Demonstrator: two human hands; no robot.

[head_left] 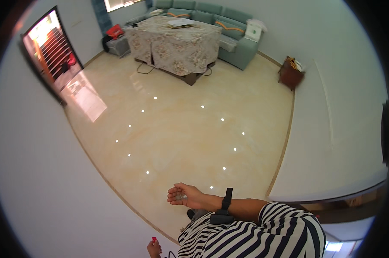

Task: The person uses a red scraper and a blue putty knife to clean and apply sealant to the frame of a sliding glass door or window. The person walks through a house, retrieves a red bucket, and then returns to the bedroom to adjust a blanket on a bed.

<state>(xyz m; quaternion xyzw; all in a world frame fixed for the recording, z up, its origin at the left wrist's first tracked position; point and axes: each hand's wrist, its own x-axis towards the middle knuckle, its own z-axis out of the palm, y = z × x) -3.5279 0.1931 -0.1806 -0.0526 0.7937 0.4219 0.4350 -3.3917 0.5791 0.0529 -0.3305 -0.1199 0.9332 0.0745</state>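
Around you, a table (177,48) stands in the upper middle of the frame, screening part of the teal sofa (244,51) behind it. A grey boxy seat (119,46) with a red bag-like item (115,31) on top sits to its left; a dark red-brown stool-like stand (291,76) is by the wall at upper right, and a doorway (52,47) at upper left shows stairs beyond. The table's floral cloth hangs in soft folds, the sofa is plump and padded, and the glossy, cream-coloured floor (177,137) mirrors small round lights. Your striped sleeve (289,219) fills the lower right, above a black strap (228,198) on your forearm. At lower centre your right hand (186,195) is turned palm up, fingers loosely curled around a small glassy piece (180,197), too small to identify. At the bottom edge, left of centre, your left hand (153,248) has a narrow pinch on a small bright-red piece (154,239)
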